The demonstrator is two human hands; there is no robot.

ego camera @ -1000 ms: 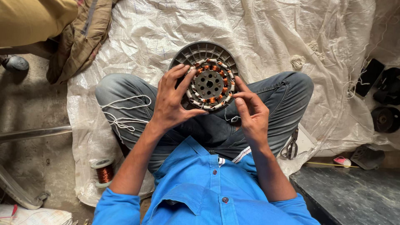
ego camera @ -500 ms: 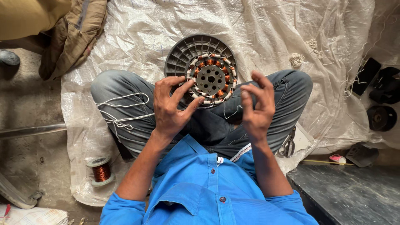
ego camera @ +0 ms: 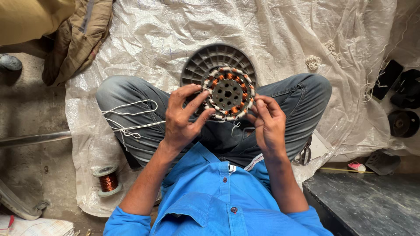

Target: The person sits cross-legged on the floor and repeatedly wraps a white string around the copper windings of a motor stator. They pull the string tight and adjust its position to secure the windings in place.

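Note:
A round motor stator [ego camera: 228, 92] with copper windings and white binding thread rests over a grey finned plastic disc [ego camera: 205, 63] above my crossed legs. My left hand [ego camera: 183, 118] grips the stator's left rim, thumb and fingers curled on the windings. My right hand [ego camera: 267, 124] pinches its lower right edge, where a thin white thread hangs down. Loose white string [ego camera: 127, 118] lies over my left thigh.
A spool of copper wire [ego camera: 108, 180] stands on the floor at lower left. Scissors [ego camera: 305, 154] lie by my right knee. A white woven sheet [ego camera: 271, 30] covers the ground. Black round parts [ego camera: 402, 122] sit at right, a dark slab [ego camera: 367, 205] at lower right.
Both hands have shifted on the stator: the left opened its hold and regripped the left rim, the right drew in to pinch the lower right edge. The stator turned slightly.

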